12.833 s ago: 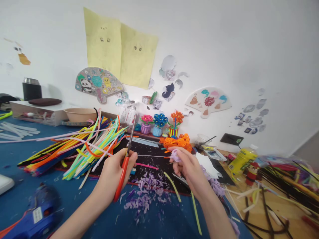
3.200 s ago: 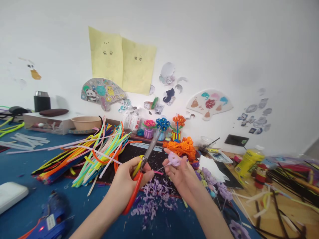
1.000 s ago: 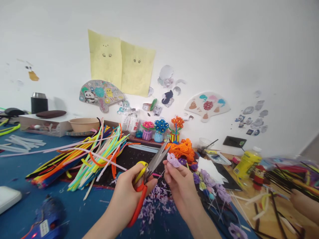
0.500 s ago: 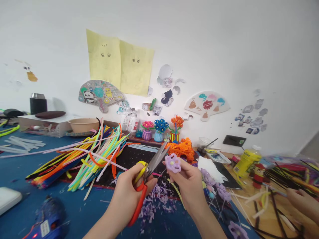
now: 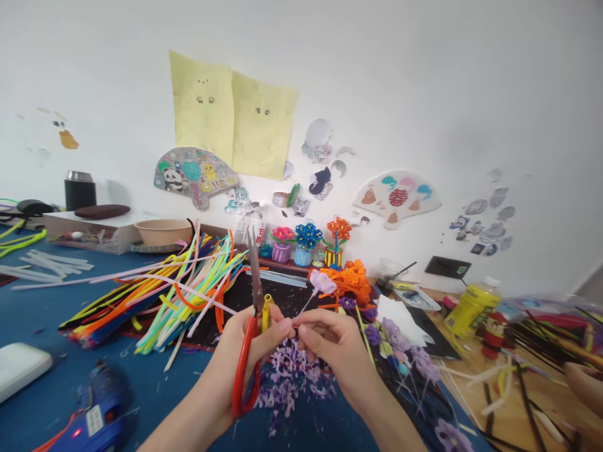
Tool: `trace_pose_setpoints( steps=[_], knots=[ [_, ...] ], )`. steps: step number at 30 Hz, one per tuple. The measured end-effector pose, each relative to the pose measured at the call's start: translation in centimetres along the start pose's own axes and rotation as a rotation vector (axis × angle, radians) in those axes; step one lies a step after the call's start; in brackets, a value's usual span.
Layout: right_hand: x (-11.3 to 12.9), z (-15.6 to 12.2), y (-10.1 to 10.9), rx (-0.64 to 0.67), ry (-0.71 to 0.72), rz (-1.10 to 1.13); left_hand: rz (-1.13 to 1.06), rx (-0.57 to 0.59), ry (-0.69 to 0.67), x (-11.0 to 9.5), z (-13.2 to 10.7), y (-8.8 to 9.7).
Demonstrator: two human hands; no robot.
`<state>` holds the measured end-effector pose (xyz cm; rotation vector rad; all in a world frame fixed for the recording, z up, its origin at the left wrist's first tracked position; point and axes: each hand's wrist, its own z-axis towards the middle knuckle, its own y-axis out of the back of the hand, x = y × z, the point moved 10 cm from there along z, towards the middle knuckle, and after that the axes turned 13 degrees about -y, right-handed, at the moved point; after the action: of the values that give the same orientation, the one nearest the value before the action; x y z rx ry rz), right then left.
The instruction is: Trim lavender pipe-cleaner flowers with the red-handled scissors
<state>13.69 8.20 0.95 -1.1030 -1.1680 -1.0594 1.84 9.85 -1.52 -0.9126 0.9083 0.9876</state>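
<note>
My left hand (image 5: 249,351) is closed around scissors (image 5: 255,270) with red and yellow handles, the blades pointing up. Its thumb and forefinger also pinch near the low end of a thin stem. That stem carries a light purple pipe-cleaner flower (image 5: 323,282), which leans up and to the right. My right hand (image 5: 330,339) pinches close beside the left fingertips, at the stem's lower end; its exact grip is partly hidden by the fingers. Purple fuzz clippings (image 5: 282,389) lie scattered under both hands.
Bundled pipe cleaners (image 5: 155,295) spread to the left. A blue glue gun (image 5: 94,408) with a lit red light lies at front left. Finished purple flowers (image 5: 424,364) rest at right, near a yellow bottle (image 5: 473,307). Another person's hand (image 5: 584,386) shows at the right edge.
The flower has gone from my right fingers to the top of its upright stem. Both hands have come together at the stem's lower end. The scissors have turned from slanting right to nearly upright.
</note>
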Motion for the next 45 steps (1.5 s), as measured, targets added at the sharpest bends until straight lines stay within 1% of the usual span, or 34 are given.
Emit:
trace_pose_setpoints(
  steps=[5, 10, 15, 19, 23, 27, 30, 32, 34, 36, 39, 41, 42, 45],
  knots=[
    [0.2, -0.1, 0.6, -0.063, 0.026, 0.012, 0.029, 0.056, 0.004, -0.3, 0.0, -0.8],
    [0.3, -0.1, 1.0, -0.102, 0.043, -0.028, 0.066, 0.019, 0.033, -0.7, -0.2, -1.0],
    [0.3, 0.4, 3.1, -0.173, 0.033, -0.045, 0.112, -0.019, 0.06, -0.5, -0.2, -0.4],
    [0.3, 0.9, 4.7, -0.183, 0.031, -0.003, 0.017, 0.018, 0.072, 0.4, 0.1, -0.3],
    [0.3, 1.0, 5.4, -0.18, 0.029, -0.026, -0.113, 0.046, 0.128, 1.6, 0.2, -0.4],
    [0.4, 0.9, 5.5, -0.171, 0.02, -0.093, -0.115, 0.059, 0.161, 1.9, 0.2, -0.5],
    [0.5, 1.0, 6.3, -0.194, -0.007, -0.141, -0.104, 0.055, 0.172, 1.9, 0.3, -0.5],
    [0.9, 1.0, 7.4, -0.23, -0.024, -0.183, -0.092, 0.052, 0.157, 1.6, 0.5, -0.4],
    [1.3, 0.7, 9.2, -0.294, -0.041, -0.261, -0.041, 0.055, 0.143, 1.3, 0.8, -0.2],
    [1.7, -0.1, 11.9, -0.395, -0.082, -0.349, 0.061, 0.046, 0.142, 1.0, 1.0, 0.3],
    [1.4, -2.3, 15.7, -0.481, -0.171, -0.447, 0.218, 0.0, 0.132, 0.7, 1.3, 1.5],
    [0.8, -4.2, 17.8, -0.521, -0.243, -0.542, 0.223, 0.029, 0.123, 1.0, 1.4, 1.4],
    [0.4, -5.1, 18.7, -0.54, -0.281, -0.59, 0.188, 0.067, 0.128, 1.3, 1.5, 1.0],
    [-0.9, -6.9, 20.1, -0.564, -0.386, -0.712, 0.145, 0.134, 0.142, 2.2, 1.4, 0.4]
  ],
)
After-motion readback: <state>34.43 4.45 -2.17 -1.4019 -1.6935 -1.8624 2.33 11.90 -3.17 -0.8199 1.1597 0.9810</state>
